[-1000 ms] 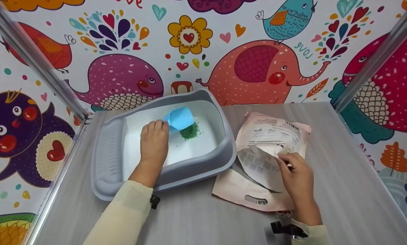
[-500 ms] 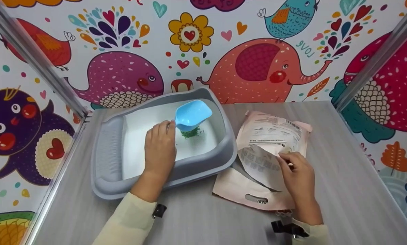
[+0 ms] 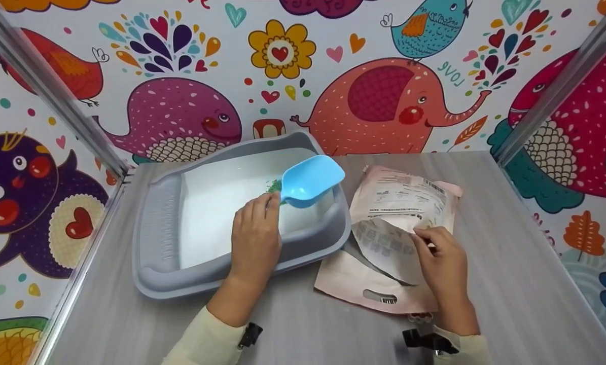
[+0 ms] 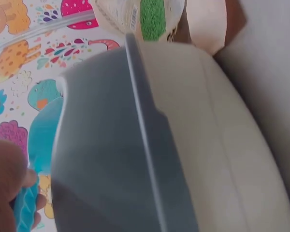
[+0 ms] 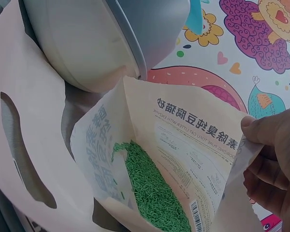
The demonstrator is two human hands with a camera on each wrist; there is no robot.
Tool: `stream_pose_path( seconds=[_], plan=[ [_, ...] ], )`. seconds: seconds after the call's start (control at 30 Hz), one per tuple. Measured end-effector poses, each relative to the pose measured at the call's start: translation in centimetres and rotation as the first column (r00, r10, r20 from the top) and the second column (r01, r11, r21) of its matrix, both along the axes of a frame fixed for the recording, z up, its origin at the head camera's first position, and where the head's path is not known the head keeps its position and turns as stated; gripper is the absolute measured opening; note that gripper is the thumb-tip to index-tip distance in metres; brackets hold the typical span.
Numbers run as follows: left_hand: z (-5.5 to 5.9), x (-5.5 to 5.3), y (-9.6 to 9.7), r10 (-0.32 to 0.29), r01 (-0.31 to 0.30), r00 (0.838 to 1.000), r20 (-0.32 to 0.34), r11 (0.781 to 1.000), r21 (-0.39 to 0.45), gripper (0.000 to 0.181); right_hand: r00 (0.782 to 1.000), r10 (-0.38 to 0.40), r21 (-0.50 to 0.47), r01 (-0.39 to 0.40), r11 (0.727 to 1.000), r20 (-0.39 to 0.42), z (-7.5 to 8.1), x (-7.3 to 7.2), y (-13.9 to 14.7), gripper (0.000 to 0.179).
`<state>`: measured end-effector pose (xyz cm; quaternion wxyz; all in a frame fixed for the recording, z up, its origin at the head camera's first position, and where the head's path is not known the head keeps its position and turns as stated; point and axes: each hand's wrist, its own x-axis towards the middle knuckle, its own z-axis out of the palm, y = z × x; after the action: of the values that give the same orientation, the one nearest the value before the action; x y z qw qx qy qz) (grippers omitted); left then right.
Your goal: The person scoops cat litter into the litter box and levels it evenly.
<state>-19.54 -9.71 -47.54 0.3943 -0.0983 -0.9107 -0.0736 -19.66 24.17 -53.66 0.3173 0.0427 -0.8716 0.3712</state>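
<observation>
In the head view my left hand grips the handle of a light blue scoop, raised over the right end of a grey litter box. The scoop's bowl shows no pellets in it. Behind it, a small heap of green pellets lies on the box's white floor. My right hand pinches the torn edge of a pink cat litter bag, holding its mouth apart. Green cat litter shows inside the bag in the right wrist view. The left wrist view has the scoop's ridged handle in my fingers.
Box and bag lie side by side on a grey wood-grain table. Patterned walls with metal corner posts stand at the back and sides. The bag's strip with a handle slot lies toward the front.
My left hand has moved right with the scoop, from over the green heap to the box's right rim, beside the bag. My right hand keeps its pinch on the bag.
</observation>
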Motion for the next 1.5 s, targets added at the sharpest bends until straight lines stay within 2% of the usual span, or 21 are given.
stream_pose_path(
  seconds=[0.27, 0.57, 0.8, 1.2, 1.5],
  plan=[
    [-0.3, 0.9, 1.3, -0.037, 0.037, 0.999, -0.022, 0.999, -0.007, 0.042, 1.000, -0.006, -0.008, 0.006, 1.000, 0.016, 0.1, 0.1, 0.0, 0.015],
    [0.0, 1.5, 2.2, -0.070, 0.072, 0.996, -0.064, 0.997, 0.029, 0.039, 1.000, -0.006, -0.012, 0.006, 1.000, 0.013, 0.1, 0.1, 0.0, 0.015],
    [-0.2, 2.6, 3.1, -0.109, 0.114, 0.991, -0.078, 0.991, 0.065, 0.035, 1.000, -0.003, -0.003, 0.003, 1.000, 0.000, 0.2, 0.1, 0.1, 0.014],
    [-1.7, 4.1, 4.8, -0.204, 0.212, 0.974, -0.096, 0.973, 0.090, 0.039, 1.000, -0.007, 0.015, 0.007, 1.000, 0.009, 0.2, 0.2, 0.1, 0.015],
    [-3.9, 5.2, 5.7, -0.237, 0.238, 0.971, -0.030, 0.969, 0.068, 0.045, 1.000, -0.008, 0.008, 0.008, 1.000, 0.025, 0.2, 0.3, 0.1, 0.014]
  ],
)
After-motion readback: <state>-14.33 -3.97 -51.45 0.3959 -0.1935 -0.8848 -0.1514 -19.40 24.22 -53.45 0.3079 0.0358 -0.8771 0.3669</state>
